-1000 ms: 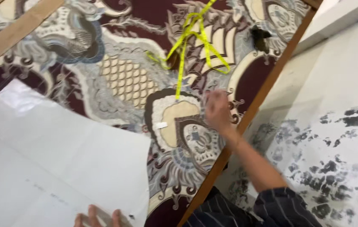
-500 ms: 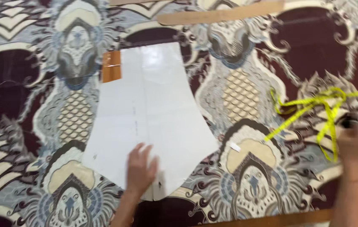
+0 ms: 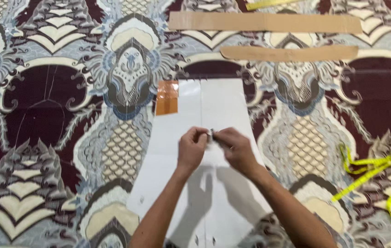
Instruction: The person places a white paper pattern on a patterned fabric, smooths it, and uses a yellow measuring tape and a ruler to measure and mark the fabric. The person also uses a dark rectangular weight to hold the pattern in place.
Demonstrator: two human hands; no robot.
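A white paper pattern piece lies flat on patterned batik fabric in maroon, cream and grey. An orange-brown tape patch sits at its upper left corner. My left hand and my right hand meet above the middle of the pattern. Their fingertips pinch a small dark object between them; its kind is too small to tell.
Two long brown cardboard strips lie on the fabric at the top. A yellow measuring tape is tangled at the right. Another yellow strip shows at the top edge.
The view has swung to centre on the white pattern. My right hand has come in from the measuring tape, and my left hand has lifted off the paper; both now meet over the pattern.
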